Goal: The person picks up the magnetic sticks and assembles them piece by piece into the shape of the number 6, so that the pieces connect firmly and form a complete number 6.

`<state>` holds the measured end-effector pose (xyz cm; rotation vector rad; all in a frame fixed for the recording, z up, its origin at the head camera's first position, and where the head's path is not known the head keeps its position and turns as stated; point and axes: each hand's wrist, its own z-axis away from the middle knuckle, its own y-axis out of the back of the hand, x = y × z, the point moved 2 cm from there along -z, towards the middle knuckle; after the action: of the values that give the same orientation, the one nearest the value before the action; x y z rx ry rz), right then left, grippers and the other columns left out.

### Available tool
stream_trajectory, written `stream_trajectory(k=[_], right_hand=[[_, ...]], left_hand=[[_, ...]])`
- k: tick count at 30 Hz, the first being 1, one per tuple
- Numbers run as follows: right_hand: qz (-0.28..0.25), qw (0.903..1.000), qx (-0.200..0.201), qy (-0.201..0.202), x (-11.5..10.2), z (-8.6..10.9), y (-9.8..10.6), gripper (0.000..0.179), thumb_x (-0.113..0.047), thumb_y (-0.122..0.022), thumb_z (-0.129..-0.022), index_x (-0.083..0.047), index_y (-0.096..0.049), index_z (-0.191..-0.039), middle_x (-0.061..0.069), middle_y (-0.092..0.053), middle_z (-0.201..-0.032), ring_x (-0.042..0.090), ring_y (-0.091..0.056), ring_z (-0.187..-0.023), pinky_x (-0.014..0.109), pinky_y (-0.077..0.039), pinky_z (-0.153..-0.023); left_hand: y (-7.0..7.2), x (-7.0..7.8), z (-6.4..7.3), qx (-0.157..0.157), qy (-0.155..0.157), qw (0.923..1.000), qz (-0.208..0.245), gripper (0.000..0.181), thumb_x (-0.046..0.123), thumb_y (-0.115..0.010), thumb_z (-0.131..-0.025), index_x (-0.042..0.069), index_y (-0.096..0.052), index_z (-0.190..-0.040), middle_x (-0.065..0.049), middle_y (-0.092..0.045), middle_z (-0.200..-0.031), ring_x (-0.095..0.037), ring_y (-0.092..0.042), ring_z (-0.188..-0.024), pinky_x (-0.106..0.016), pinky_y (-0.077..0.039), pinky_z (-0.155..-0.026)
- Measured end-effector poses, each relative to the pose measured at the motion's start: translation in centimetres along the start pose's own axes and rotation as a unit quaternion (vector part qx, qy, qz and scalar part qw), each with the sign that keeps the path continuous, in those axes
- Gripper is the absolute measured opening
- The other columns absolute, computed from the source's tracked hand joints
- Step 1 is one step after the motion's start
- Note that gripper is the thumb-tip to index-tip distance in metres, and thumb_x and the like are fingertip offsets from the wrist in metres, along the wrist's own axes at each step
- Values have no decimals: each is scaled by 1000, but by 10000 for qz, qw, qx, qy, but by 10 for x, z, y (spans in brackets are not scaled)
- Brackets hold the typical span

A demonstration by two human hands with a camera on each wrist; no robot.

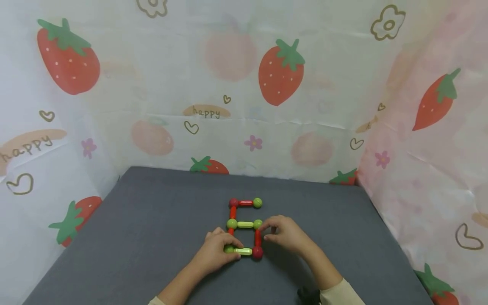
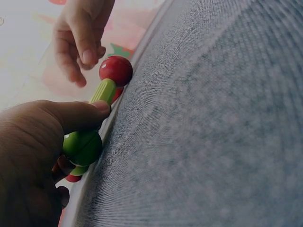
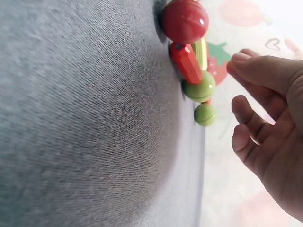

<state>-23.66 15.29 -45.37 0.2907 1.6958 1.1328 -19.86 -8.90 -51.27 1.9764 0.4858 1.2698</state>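
Note:
Toy rods and balls lie joined on the table in the outline of a 6. My left hand (image 1: 214, 250) grips its lower left corner, thumb on the lower yellow-green rod (image 2: 103, 92) and fingers around the green ball (image 2: 83, 146). That rod ends at a dark red ball (image 1: 257, 253), from which a red rod (image 1: 258, 238) runs up to a light green ball (image 1: 257, 224). Beside these hovers my right hand (image 1: 287, 234), fingers loosely bent; the right wrist view shows a gap between them and the pieces. The top arm is a red rod (image 1: 245, 203) ending in a green ball (image 1: 257, 203).
Dark grey cloth covers the table (image 1: 152, 212). Strawberry-printed sheets (image 1: 236, 84) hang behind it and along both sides. A small black object (image 1: 308, 295) shows beside the right sleeve at the front edge.

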Motion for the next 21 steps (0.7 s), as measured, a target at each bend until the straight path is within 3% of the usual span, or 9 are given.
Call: stream_trajectory(k=[9, 15, 21], right_hand=[[224, 9988, -386, 223, 6, -17, -6, 26, -14, -74, -86, -26, -73, -109, -13, -69, -111, 16, -58, -104, 37, -47, -86], [243, 9962, -708, 435, 14, -24, -15, 32, -9, -72, -86, -28, -72, -111, -14, -69, -116, 16, -58, -117, 49, -35, -109], [320, 9937, -839, 673, 19, -26, -19, 36, -4, -72, -85, -27, -73, -113, -16, -68, -118, 11, -56, -113, 40, -41, -101]], left_hand=[[0, 2, 0, -10, 28, 10000, 2, 24, 33, -85, -72, 37, -75, -94, 25, -65, -85, -1, -42, -81, -29, -25, -75], [0, 2, 1, 1, 84, 10000, 17, 25, 33, -85, -72, 37, -76, -94, 24, -64, -83, 0, -42, -81, -28, -25, -76], [0, 0, 1, -43, 136, 9999, 79, 25, 34, -85, -72, 40, -75, -94, 25, -63, -83, 0, -42, -81, -28, -26, -75]])
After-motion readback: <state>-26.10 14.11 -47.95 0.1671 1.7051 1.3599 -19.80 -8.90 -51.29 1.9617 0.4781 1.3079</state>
